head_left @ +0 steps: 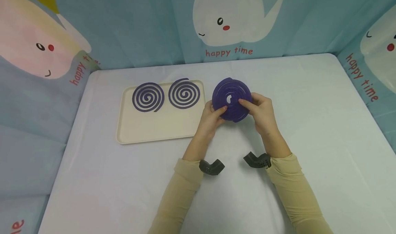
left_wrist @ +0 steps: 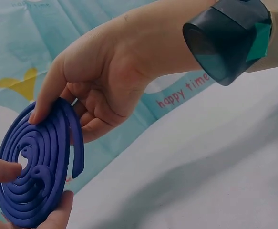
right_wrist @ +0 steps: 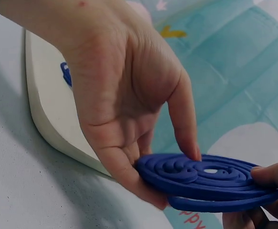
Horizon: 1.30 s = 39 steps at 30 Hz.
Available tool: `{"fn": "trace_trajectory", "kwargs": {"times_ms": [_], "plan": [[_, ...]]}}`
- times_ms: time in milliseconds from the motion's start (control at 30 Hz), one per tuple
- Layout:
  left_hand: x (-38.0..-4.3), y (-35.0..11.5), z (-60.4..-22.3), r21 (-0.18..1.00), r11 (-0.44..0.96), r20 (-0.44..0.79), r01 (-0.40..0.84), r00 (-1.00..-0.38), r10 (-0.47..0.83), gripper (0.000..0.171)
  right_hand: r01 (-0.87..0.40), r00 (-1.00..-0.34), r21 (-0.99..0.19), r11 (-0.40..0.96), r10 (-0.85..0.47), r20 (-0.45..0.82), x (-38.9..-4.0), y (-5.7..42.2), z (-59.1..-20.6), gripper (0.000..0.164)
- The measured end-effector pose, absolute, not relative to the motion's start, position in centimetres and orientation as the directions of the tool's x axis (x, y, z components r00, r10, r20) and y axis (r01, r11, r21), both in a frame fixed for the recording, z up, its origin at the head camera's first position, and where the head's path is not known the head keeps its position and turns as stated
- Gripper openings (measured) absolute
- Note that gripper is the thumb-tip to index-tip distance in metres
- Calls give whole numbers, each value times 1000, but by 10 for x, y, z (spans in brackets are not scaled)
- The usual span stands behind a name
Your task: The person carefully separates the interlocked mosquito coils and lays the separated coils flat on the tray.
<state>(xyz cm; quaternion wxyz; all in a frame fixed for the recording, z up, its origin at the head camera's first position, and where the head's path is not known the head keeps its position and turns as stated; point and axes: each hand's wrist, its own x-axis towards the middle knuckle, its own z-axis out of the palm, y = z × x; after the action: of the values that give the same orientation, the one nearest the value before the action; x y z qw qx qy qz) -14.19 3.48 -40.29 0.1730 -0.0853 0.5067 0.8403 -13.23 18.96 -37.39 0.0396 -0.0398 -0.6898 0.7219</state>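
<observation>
A dark purple-blue mosquito coil (head_left: 231, 87), seemingly a pair of interlocked spirals, is held up above the table between both hands. My left hand (head_left: 211, 119) pinches its lower left edge, thumb on the face. On the right side, my right hand (head_left: 262, 112) grips it with the thumb near the centre hole. In the left wrist view the coil (left_wrist: 57, 143) stands edge-up, with one outer end (left_wrist: 78, 157) slightly apart from the rest. The right wrist view shows the coil (right_wrist: 215, 193) nearly edge-on, its lower outer strand a little separated. Fingers behind it are partly hidden.
A cream tray (head_left: 154, 129) lies left of the hands. Two single spiral coils are on it, a left coil (head_left: 148, 97) and a right coil (head_left: 184, 95) whose end reaches over the back rim. A blue whale-print curtain (head_left: 139, 28) borders the white table (head_left: 325, 124).
</observation>
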Motion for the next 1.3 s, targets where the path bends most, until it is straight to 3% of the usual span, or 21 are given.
{"fn": "trace_trajectory", "kwargs": {"times_ms": [267,367,600,1000,1300], "plan": [[-143,38,-407,901,-307,-271,-307,-950,156,84,9,-996,-999,-39,84,-12,-132,188,-372,20],[-143,36,-407,924,-271,-248,-269,-963,107,83,40,-998,-991,-126,47,-46,-133,189,-373,13],[-142,32,-406,952,-210,-205,-222,-974,99,76,208,-976,-908,-363,-139,-168,-136,195,-377,25],[-142,30,-404,974,-137,-166,-178,-981,96,73,227,-972,-914,-337,-140,-190,-138,193,-381,26],[-143,28,-401,947,-235,-189,-218,-972,143,67,250,-963,-890,-381,-193,-188,-138,198,-382,29]]}}
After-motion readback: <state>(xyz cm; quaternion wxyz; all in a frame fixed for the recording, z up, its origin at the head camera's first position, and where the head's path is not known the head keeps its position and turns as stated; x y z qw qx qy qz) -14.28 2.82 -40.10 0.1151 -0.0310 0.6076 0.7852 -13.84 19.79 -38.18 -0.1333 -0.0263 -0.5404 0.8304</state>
